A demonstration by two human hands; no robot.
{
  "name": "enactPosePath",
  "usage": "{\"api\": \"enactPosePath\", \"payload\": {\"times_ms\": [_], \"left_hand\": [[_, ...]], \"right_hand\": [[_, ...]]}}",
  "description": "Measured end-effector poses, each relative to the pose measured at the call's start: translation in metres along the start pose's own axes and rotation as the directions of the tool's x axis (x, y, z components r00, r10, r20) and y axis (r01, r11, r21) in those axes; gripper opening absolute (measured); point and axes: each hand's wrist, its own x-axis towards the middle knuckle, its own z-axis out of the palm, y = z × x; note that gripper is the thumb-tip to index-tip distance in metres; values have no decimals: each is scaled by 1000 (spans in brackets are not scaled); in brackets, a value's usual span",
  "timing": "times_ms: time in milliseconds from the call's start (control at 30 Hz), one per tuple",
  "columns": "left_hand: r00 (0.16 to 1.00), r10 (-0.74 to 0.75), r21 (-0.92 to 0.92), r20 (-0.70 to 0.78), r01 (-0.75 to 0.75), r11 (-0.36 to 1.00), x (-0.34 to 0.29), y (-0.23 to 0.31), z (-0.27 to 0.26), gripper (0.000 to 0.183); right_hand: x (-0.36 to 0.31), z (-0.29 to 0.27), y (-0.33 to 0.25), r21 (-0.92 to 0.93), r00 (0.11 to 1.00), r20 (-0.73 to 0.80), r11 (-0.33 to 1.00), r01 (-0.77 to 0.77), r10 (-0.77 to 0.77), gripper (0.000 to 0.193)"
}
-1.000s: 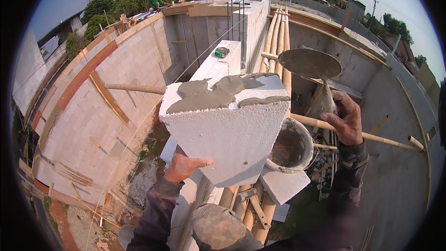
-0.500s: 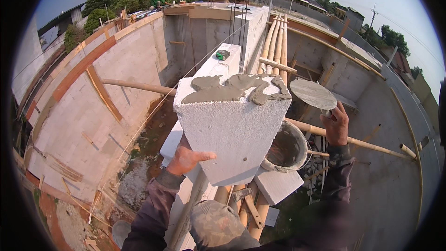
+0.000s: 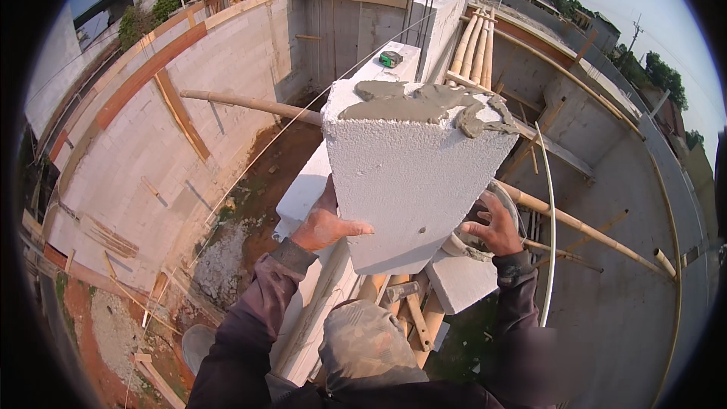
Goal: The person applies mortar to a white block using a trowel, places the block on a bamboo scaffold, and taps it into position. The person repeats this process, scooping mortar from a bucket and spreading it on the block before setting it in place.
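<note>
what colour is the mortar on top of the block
Grey; the mortar shows best in the head view.

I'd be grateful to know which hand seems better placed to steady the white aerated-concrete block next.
Probably the left hand: it grips the white aerated-concrete block, thumb across the near face. The right hand is open beside the block's right edge; whether it touches is unclear.

Below the right hand [image 3: 496, 226], bamboo poles [image 3: 435, 320] carry a wooden-handled hammer [image 3: 416, 316] and, nearer that hand, a white aerated-concrete block [image 3: 463, 285]; beyond the left hand [image 3: 322, 223], a white block wall [image 3: 410, 59] bears a green-and-black tape measure [image 3: 391, 59].
</note>
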Motion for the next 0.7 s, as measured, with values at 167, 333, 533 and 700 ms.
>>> {"api": "enactPosePath", "payload": {"times_ms": [167, 333, 533, 700], "left_hand": [[995, 50, 115, -85, -40, 993, -11, -3, 14, 108], [989, 85, 383, -125, -31, 923, -27, 26, 20, 105], [913, 388, 290, -126, -340, 895, -37, 114, 15, 96], [829, 544, 330, -127, -482, 812, -44, 212, 0, 103]], "right_hand": [[19, 58, -9, 469, 1000, 28, 883, -5, -9, 112], [3, 71, 6, 675, 984, -167, 735, 69, 60, 101], [-11, 36, -60, 577, 828, -491, 813, 76, 271, 52], [-8, 5, -201, 308, 675, -736, 857, 413, -61, 53]]}}
